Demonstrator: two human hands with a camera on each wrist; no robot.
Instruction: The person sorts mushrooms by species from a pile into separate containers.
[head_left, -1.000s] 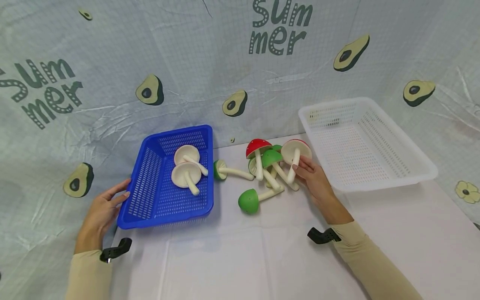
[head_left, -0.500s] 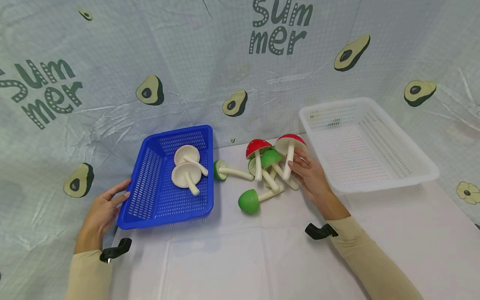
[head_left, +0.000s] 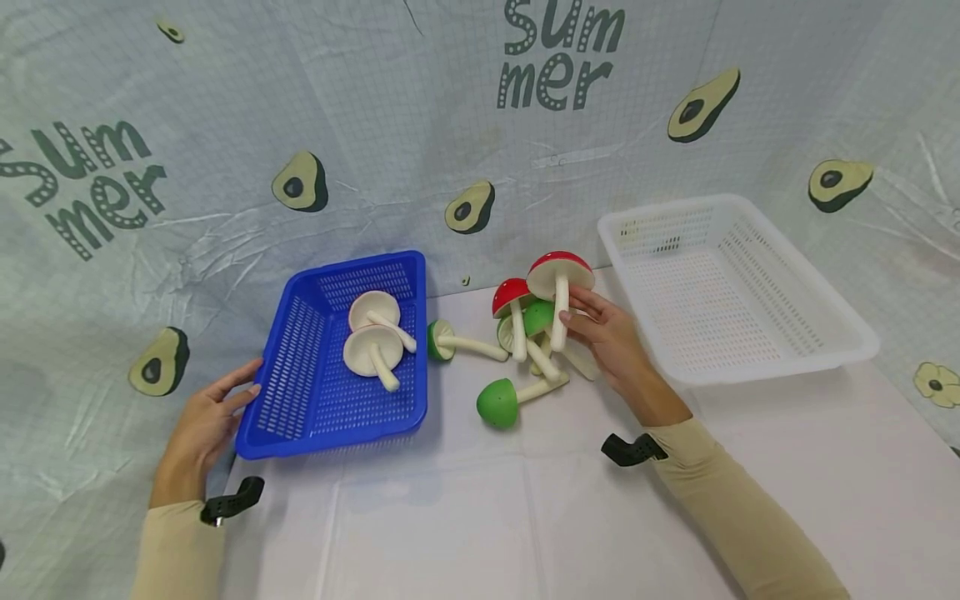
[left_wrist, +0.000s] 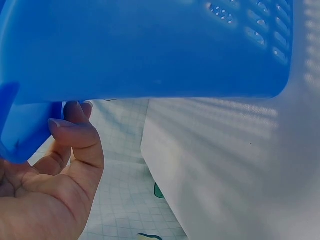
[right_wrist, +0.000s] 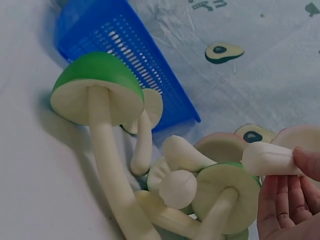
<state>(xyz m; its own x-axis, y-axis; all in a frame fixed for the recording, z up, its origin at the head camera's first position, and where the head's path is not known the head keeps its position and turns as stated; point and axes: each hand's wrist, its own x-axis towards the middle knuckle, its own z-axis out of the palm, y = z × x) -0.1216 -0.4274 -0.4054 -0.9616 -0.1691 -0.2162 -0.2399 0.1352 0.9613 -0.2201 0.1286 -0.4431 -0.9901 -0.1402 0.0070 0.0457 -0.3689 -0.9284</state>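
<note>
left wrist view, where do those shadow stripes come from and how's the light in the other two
Left wrist: streaked shadow on the white table, seemingly light passing through the slotted blue basket; head: bright and fairly even, with pale glare on creases in the backdrop; right wrist: dimmer, with soft shadow beside the leftmost green mushroom.

The blue basket hides the far left corner of the worktop, and the white basket hides the far right one. The head view cuts off the near edge. I can't count the mushroom pile because bits cover other bits. The red mushroom in the right hand blocks part of a green cap. In the right wrist view, that hand is cut off; in the left one, the blue basket is.
</note>
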